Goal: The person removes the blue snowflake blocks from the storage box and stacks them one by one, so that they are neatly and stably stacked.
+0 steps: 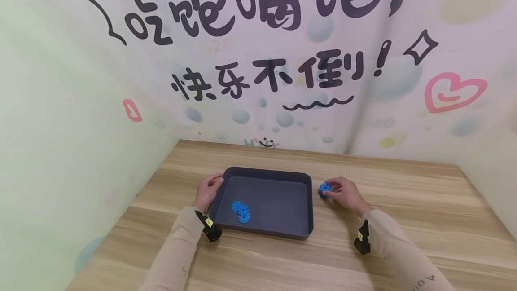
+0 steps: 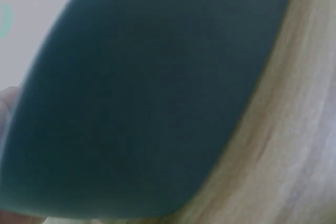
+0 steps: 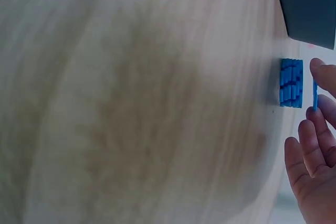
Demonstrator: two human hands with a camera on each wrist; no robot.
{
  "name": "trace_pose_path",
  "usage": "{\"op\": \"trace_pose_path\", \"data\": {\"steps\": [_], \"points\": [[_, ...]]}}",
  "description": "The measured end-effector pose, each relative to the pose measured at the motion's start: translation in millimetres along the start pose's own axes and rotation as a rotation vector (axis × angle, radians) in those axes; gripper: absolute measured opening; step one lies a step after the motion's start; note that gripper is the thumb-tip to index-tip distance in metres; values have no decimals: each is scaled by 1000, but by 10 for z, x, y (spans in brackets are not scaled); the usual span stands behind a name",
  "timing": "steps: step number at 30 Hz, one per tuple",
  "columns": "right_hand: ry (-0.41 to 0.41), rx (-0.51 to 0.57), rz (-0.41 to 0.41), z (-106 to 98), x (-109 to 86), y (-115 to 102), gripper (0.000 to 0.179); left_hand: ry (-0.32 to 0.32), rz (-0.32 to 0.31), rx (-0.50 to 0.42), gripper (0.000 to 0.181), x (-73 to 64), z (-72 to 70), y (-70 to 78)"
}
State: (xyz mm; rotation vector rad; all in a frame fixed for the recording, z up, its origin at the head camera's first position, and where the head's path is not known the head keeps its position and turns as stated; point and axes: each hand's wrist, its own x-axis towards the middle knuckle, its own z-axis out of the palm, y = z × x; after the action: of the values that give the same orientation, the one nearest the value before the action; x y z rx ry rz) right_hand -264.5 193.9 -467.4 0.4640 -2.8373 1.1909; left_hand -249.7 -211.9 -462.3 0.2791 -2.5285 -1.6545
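Note:
My left hand (image 1: 208, 190) grips the left rim of a dark grey rectangular tray (image 1: 264, 173). The tray's outer wall (image 2: 136, 98) fills most of the left wrist view, with only small parts of the fingers showing at its edge. Several blue notched plastic discs (image 1: 243, 210) lie overlapping on the tray's floor, left of the middle. To the right of the tray, my right hand (image 1: 346, 195) pinches one thin blue disc (image 3: 315, 96) between thumb and fingertips. Beneath that disc, a little apart from it, a stack of blue discs (image 3: 291, 83) stands on the table.
The wood-grain table (image 1: 387, 241) carries the tray and the stack. A printed cloth wall (image 1: 250, 120) rises behind the table's back edge, and pale walls stand on both sides. A black wrist camera (image 1: 212, 230) sits close to the tray's front left corner.

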Motion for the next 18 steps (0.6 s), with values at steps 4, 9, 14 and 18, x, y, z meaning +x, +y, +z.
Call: {"op": "trace_pose_path", "data": {"steps": [4, 9, 14, 18], "points": [[6, -3, -2, 8, 3, 21, 32, 1, 7, -2, 31, 13, 2, 3], [12, 1, -11, 19, 5, 45, 32, -1, 14, 3, 32, 20, 3, 1], [10, -9, -2, 35, 13, 64, 33, 0, 14, -1, 32, 15, 2, 1], [7, -15, -5, 47, 13, 77, 33, -2, 16, 1, 32, 17, 2, -9]]}}
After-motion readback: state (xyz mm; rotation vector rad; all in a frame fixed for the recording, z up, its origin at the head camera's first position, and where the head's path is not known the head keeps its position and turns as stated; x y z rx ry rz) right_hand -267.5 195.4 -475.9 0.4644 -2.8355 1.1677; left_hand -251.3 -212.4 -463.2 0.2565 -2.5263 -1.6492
